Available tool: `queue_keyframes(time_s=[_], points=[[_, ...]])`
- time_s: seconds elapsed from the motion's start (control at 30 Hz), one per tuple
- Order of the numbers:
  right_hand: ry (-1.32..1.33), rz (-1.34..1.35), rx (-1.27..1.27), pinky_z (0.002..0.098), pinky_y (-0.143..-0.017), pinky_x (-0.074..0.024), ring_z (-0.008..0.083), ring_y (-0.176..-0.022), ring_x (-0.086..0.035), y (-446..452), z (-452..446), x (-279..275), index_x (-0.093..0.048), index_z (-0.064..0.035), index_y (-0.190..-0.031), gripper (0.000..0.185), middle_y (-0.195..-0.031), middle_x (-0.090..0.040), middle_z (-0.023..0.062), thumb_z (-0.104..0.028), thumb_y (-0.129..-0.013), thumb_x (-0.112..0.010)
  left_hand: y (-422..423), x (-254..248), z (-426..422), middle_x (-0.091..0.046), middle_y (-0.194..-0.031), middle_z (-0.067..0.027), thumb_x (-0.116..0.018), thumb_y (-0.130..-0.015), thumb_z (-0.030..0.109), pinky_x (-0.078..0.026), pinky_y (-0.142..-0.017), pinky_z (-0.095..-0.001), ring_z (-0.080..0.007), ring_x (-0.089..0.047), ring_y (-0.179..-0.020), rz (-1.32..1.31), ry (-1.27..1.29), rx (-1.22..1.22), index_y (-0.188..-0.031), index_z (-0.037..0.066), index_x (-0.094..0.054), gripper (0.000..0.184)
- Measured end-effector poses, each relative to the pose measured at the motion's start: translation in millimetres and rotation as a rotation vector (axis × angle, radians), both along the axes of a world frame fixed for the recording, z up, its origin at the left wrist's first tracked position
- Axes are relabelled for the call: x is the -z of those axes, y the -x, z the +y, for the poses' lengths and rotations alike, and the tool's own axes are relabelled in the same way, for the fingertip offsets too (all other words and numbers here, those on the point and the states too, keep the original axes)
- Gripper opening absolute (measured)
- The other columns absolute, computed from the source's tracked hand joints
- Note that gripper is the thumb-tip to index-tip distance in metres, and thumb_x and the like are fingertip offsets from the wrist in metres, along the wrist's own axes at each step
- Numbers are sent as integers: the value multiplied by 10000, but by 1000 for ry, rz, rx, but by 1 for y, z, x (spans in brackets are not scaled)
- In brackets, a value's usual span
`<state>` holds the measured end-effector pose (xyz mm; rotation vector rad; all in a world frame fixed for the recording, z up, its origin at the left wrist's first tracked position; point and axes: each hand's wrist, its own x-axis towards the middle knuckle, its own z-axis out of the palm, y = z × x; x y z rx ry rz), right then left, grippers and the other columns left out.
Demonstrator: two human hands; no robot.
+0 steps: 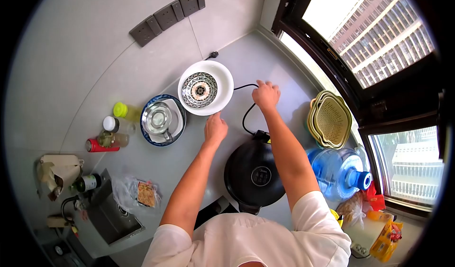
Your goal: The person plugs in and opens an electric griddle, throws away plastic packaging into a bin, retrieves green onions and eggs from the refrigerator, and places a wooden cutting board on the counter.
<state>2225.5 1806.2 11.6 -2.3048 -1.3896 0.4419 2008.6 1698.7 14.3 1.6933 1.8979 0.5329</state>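
Observation:
My left hand (216,128) is closed at the near rim of a white bowl (225,84), its fingertips against the edge. Stacked inside that bowl is a smaller black-and-white patterned bowl (188,90). To the right, my right hand (266,95) has its fingers curled at a black power cord (246,119), which passes beneath it; the exact grip is partly hidden. One end of the cord leads to a round black electric griddle (241,165) with its lid down. The other runs behind the white bowl, where a plug (213,55) shows on the counter.
Left of the bowls sits a blue-rimmed dish (163,142) holding glass and white dishes. Jars (124,109), a red can (102,146) and a sink (113,219) lie further left. Stacked baskets (332,117) and a large blue water bottle (332,170) stand right, by the window.

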Motion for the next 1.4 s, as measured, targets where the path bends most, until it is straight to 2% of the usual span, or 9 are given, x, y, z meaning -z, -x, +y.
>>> queue_keyframes(time_s=[0.1,0.2,0.5,1.0,1.1,1.13,1.17,1.3,1.4], points=[[-349,-428,-500,482,-915,-537,308,-1090,-689,13,8,-5,-798,-173,-1094,251,-1138,-775,65,-245,-1009,-573,11,-2,3,-665,-1315,-255,-597,-946,97,-494,-1056,-530,-460,-628,-1198,33,56,70,-1391,9,-593,453],[381,-475,-713,450,-900,-553,312,-1122,-709,25,16,-8,-778,-198,-1184,360,-1156,-773,72,-483,-1024,-628,8,-5,-1,-666,-1300,-264,-607,-936,89,-498,-1045,-539,-467,-627,-1190,33,-2,102,-1392,-3,-581,466],[381,217,-36,485,-991,-540,402,-1187,-678,24,8,9,-789,-87,-1146,491,-1213,-753,186,-500,-1055,-539,14,-11,-1,-657,-1294,-269,-617,-932,99,-498,-1038,-547,-474,-610,-1204,6,70,86,-1343,-15,-593,427],[255,183,201,521,-978,-524,427,-1149,-681,-18,-42,6,-756,-76,-1194,357,-1173,-750,221,-342,-1044,-572,10,15,-3,-642,-1204,-243,-605,-929,77,-509,-997,-553,-463,-599,-1182,15,-58,89,-1299,-17,-596,382],[-130,-345,-197,502,-970,-535,408,-1140,-693,-28,-55,0,-740,-79,-1222,309,-1181,-749,208,-249,-993,-621,19,39,7,-649,-1225,-207,-595,-968,108,-532,-978,-499,-387,-631,-1177,-124,-37,-31,-1334,-5,-586,383],[-131,-343,-202,502,-970,-535,408,-1140,-693,-23,-49,-10,-740,-79,-1222,309,-1181,-749,208,-249,-993,-621,21,40,10,-638,-1275,-186,-591,-1000,155,-531,-979,-471,-346,-631,-1189,-529,129,-230,-1369,1,-568,400],[-28,-184,-286,487,-970,-545,408,-1150,-696,-16,-37,-20,-728,-79,-1248,322,-1197,-749,209,-205,-972,-623,23,41,13,-626,-1326,-164,-587,-1033,201,-531,-980,-442,-305,-631,-1201,-934,296,-431,-1404,7,-550,420],[16,312,-307,477,-982,-549,435,-1151,-691,7,-25,-9,-693,-82,-1313,400,-1204,-738,250,-131,-919,-642,23,42,15,-535,-1477,-174,-514,-1096,476,-478,-1075,-454,-322,-582,-1289,-1195,324,-568,-1565,11,-396,671],[21,342,-315,504,-998,-536,463,-1160,-674,8,-31,-5,-662,-90,-1366,470,-1211,-728,272,-95,-899,-624,17,35,15,-518,-1500,-185,-435,-1092,608,-427,-1138,-469,-332,-551,-1342,-1217,369,-556,-1608,17,-329,792]])
